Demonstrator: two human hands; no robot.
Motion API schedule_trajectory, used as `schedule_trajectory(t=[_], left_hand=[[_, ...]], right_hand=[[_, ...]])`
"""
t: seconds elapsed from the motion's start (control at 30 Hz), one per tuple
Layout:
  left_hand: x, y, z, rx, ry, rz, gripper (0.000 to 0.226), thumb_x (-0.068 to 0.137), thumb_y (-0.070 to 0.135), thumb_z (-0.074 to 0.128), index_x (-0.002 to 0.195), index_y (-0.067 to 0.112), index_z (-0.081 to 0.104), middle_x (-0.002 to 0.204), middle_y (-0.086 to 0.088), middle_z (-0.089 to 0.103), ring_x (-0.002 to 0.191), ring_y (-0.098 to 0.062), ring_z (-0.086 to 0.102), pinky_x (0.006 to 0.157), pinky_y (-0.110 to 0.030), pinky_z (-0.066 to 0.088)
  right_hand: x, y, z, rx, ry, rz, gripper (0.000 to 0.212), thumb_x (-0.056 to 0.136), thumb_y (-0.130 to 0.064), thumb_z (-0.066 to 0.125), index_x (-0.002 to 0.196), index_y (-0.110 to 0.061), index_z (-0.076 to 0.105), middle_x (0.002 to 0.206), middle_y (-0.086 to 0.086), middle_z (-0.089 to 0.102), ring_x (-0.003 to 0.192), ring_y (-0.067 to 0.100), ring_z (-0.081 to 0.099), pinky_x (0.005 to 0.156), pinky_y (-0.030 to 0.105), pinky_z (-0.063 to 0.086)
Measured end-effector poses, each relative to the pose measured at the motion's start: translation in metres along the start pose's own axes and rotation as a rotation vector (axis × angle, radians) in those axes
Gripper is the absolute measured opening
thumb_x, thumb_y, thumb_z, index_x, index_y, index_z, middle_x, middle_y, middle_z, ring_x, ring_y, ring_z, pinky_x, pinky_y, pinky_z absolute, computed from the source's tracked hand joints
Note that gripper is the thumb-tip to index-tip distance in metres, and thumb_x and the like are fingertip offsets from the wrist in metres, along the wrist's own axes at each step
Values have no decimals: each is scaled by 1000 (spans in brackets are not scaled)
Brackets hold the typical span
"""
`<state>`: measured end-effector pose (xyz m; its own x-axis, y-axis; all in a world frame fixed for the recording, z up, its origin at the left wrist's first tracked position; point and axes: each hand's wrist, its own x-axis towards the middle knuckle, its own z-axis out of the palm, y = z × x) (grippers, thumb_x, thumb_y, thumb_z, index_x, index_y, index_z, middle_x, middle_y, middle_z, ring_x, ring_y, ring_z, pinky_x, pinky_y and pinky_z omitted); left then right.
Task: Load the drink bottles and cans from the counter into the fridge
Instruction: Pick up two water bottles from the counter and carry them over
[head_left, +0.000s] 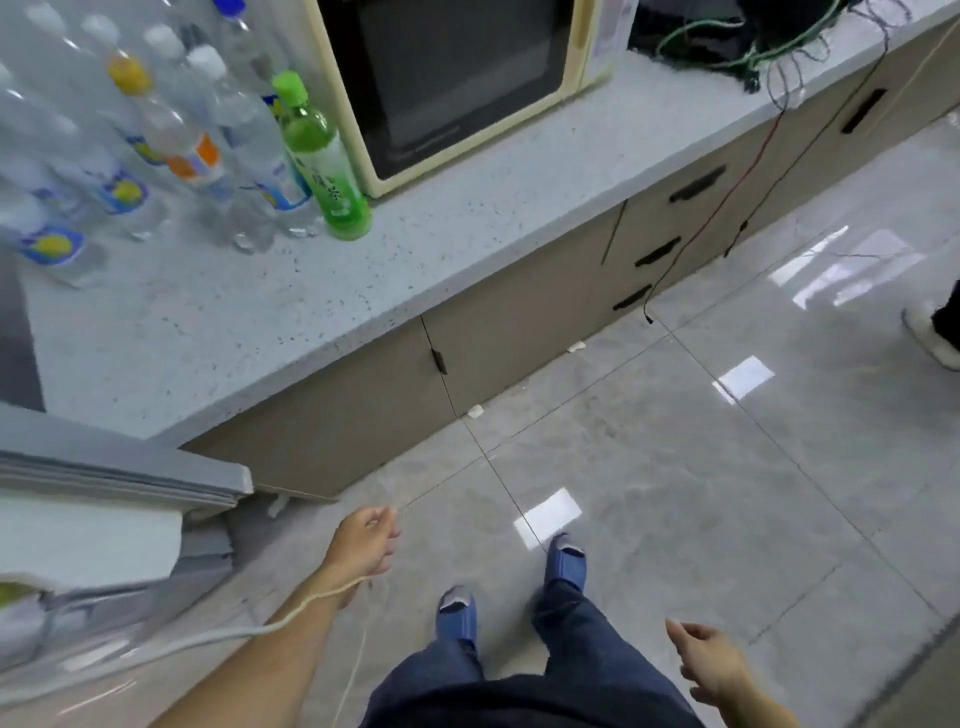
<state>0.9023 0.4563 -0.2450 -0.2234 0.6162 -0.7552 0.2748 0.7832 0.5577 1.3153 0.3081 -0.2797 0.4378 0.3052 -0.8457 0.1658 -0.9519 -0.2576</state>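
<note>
Several clear drink bottles (156, 156) with white caps and coloured labels stand on the speckled grey counter (415, 218) at the upper left. A green tea bottle (324, 161) stands at their right edge, beside the microwave. The open fridge door (104, 483) juts in at the left, with a bottle partly visible low in it. My left hand (366, 540) hangs over the floor below the counter edge, fingers loosely curled, holding nothing. At the lower right, my right hand (706, 660) is relaxed and empty too.
A cream microwave (457, 83) sits on the counter behind the bottles. Tangled cables (769, 47) lie at the counter's far right and dangle over the drawers (675, 228). Another person's foot (935, 338) shows at the right edge. Glossy grey floor tiles lie around my feet.
</note>
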Motion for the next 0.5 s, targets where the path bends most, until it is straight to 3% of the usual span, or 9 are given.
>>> schedule_trajectory(t=[0.13, 0.2, 0.3, 0.4, 0.5], left_hand=[[-18, 0, 6, -76, 111, -66, 29, 101, 29, 49, 94, 4, 62, 75, -9, 61, 58, -16, 54, 46, -22, 43], [-25, -2, 10, -133, 148, -122, 32, 102, 28, 47, 93, 1, 60, 73, -10, 59, 57, -18, 51, 46, -23, 41], [-38, -8, 16, -221, 222, -208, 32, 102, 31, 48, 94, 3, 62, 78, -12, 63, 64, -21, 54, 51, -27, 42], [-45, -11, 17, -303, 288, -253, 33, 100, 36, 51, 93, 5, 63, 79, -13, 66, 61, -20, 55, 50, -26, 42], [-41, -8, 10, -386, 332, -235, 35, 98, 35, 55, 88, 2, 62, 62, -7, 61, 46, -15, 48, 44, -21, 38]], right_hand=[[45, -99, -21, -148, -40, -164, 29, 93, -25, 67, 67, -12, 63, 46, 1, 47, 50, 20, 43, 50, 22, 34], [60, -149, -26, -211, -75, -241, 29, 94, -28, 65, 69, -14, 63, 49, -1, 47, 53, 20, 43, 51, 21, 32], [65, -213, -27, -275, -116, -325, 24, 95, -37, 63, 97, -13, 65, 69, 2, 46, 69, 24, 44, 56, 24, 33], [63, -271, -14, -343, -184, -441, 18, 96, -31, 61, 93, -13, 61, 64, -3, 43, 60, 16, 38, 56, 26, 32], [44, -326, 14, -381, -251, -567, 24, 96, -31, 60, 94, -9, 68, 67, -1, 54, 67, 19, 50, 69, 35, 44]])
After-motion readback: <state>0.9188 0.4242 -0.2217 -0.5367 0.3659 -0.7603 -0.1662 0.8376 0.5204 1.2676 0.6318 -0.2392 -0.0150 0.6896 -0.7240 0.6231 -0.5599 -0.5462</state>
